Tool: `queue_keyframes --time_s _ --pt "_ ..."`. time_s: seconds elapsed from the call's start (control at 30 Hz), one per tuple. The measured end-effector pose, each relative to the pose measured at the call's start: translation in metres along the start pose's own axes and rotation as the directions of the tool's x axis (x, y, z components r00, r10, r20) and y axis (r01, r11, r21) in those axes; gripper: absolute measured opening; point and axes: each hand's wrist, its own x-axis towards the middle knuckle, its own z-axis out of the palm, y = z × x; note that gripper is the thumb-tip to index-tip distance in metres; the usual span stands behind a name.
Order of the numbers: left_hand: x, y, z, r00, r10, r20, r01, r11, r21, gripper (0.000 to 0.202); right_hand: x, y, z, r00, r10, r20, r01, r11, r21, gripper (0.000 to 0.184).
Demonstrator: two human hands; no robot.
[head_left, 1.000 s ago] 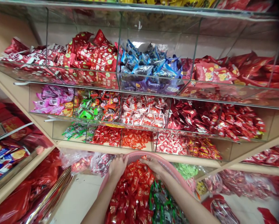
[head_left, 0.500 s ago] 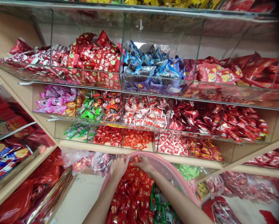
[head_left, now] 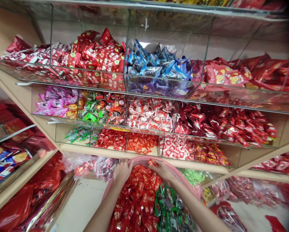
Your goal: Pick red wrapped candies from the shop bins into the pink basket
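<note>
A pink plastic basket [head_left: 184, 176] stands below the shelves, full of wrapped candies. Red candies [head_left: 137, 196] fill its left and middle part, and green-wrapped candies [head_left: 170, 206] lie on the right. My left hand [head_left: 122, 171] is closed on the basket's upper left rim, thumb on the inner side. Inside the far end of the basket, my right hand [head_left: 161, 169] pinches a red candy packet [head_left: 151, 163] between thumb and fingers, just over the pile.
Glass-fronted shelf bins ahead hold blue packets [head_left: 156, 64], pink-purple candies [head_left: 55, 100] and small orange-red candies [head_left: 142, 143]. A wooden shelf edge [head_left: 207, 167] runs just behind the basket. Bagged candies [head_left: 253, 190] lie on the floor to the right.
My right hand has moved to the right and slightly up from the red pile, with a red candy packet at its fingertips. More green candies show. My left hand stays on the rim.
</note>
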Motion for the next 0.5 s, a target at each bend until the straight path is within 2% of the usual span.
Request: queue_keyframes --time_s 0.17,0.27,0.33,0.5 --pt "-0.001 0.000 -0.003 1.000 -0.008 0.024 0.008 1.000 -0.001 0.064 0.005 0.014 -0.006 0.987 -0.146 -0.073 0.125 0.964 -0.235 0.023" --pt "-0.001 0.001 -0.003 1.000 -0.004 0.023 0.004 1.000 0.006 0.064 0.011 0.021 -0.003 0.971 -0.203 -0.125 0.145 0.919 -0.367 0.020" --pt "-0.001 0.001 -0.002 1.000 -0.008 0.023 0.008 1.000 0.012 0.064 0.013 0.023 -0.001 0.969 -0.209 -0.132 0.140 0.903 -0.405 0.021" --pt "-0.001 0.001 -0.002 1.000 -0.007 0.010 0.007 1.000 0.023 0.064 0.018 0.017 0.005 0.986 -0.153 -0.058 0.113 0.892 -0.438 0.012"
